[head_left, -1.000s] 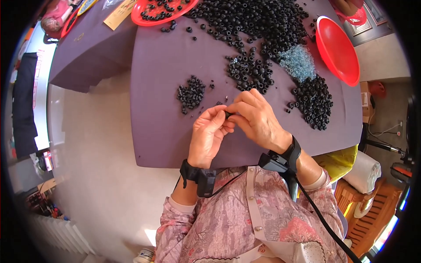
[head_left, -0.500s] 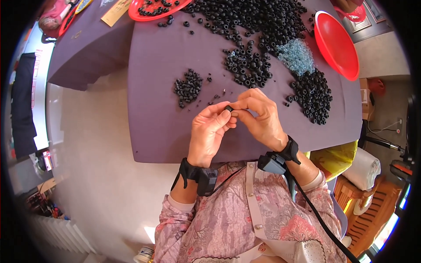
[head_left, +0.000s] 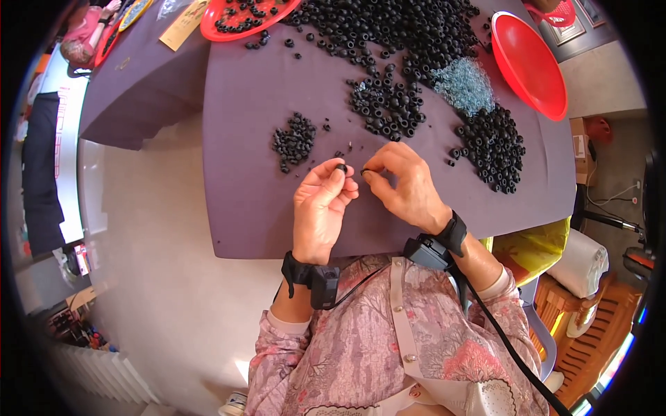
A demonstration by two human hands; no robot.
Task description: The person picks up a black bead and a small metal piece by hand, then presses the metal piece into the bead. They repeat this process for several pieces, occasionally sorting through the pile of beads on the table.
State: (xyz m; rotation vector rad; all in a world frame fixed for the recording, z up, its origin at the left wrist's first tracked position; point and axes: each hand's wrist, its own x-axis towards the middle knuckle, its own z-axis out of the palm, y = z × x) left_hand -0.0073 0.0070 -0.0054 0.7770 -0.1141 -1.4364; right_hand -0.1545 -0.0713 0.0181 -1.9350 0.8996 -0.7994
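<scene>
Between thumb and fingers of my left hand [head_left: 320, 204] sits a small black round part [head_left: 341, 168]. My right hand [head_left: 411, 186] is a short gap to its right, thumb and forefinger pinched on a tiny dark bit too small to name. Just beyond my left hand lies a small heap of little black parts [head_left: 294, 139], with a few scattered crumbs beside it. Farther out is a pile of larger round black parts [head_left: 387, 109], hollow like caps. To the right, another heap of black hollow parts [head_left: 489, 149] adjoins a mound of clear bluish small pieces [head_left: 463, 84].
A large mass of black parts [head_left: 395, 31] covers the far side of the purple-clothed table [head_left: 257, 215]. An upright-tilted red bowl [head_left: 531, 66] stands at the right, and a red tray [head_left: 239, 29] with black parts at the far left. Another person [head_left: 78, 43] sits at the upper left.
My hands have come apart: the left, still pinching the black part, moved slightly left and away from me, while the right stayed nearly in place.
</scene>
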